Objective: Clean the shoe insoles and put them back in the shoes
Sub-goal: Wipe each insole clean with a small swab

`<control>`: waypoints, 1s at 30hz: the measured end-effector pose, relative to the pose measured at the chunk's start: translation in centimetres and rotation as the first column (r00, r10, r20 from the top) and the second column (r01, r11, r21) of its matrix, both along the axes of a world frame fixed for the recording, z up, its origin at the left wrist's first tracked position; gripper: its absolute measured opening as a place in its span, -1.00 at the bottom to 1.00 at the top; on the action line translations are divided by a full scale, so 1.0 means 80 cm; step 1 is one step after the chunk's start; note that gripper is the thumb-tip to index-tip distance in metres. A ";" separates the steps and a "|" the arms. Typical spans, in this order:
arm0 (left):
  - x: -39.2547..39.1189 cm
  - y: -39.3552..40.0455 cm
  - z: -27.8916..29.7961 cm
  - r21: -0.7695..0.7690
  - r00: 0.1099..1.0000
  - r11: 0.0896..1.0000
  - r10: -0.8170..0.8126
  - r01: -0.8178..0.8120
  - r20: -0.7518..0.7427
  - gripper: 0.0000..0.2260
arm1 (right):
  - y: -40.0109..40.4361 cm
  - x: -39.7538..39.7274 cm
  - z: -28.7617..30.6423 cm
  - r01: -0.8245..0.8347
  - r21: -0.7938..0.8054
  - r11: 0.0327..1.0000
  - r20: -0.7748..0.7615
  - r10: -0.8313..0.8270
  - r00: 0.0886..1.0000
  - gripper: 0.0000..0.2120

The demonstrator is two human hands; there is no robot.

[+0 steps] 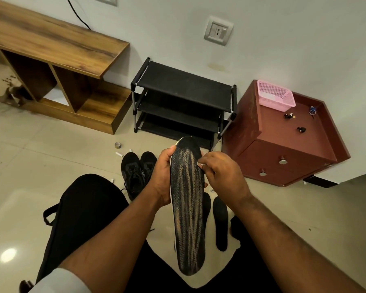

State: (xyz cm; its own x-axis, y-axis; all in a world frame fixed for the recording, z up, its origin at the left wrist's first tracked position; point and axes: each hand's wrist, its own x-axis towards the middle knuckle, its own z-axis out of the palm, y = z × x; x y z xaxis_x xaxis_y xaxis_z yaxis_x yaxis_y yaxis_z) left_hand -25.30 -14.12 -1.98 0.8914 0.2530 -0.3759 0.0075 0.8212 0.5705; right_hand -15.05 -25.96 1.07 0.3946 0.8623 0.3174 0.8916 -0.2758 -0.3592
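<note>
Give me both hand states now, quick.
Left hand: grips the long dark mesh-patterned insole along its left edge.
Right hand: pinches the same insole's right edge near the top.

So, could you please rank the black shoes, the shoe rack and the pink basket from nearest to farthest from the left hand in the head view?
1. Black shoes, on the floor just left of the left hand.
2. Shoe rack, ahead against the wall.
3. Pink basket, far right on the cabinet.

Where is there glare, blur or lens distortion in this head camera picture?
Head view: a round light reflection sits on the floor tile at lower left; wide-angle bending curves the wooden bench and the forearms; the left hand, right hand and insole look sharp; the lighting is soft and indoor.
</note>
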 end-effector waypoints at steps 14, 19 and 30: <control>-0.003 -0.008 -0.006 -0.106 0.999 0.994 -0.031 0.032 0.006 -0.42 | 0.044 -0.013 0.034 -0.057 0.085 0.995 0.020 0.055 0.998 -0.86; -0.004 -0.005 -0.011 -0.154 1.000 0.988 0.002 -0.006 -0.026 -0.41 | 0.029 -0.040 0.026 -0.174 0.018 0.985 0.002 0.174 0.985 -0.73; -0.001 -0.008 -0.011 -0.155 0.998 0.988 -0.030 0.020 -0.061 -0.41 | 0.038 -0.039 0.024 -0.130 0.025 0.991 0.055 0.128 0.990 -0.86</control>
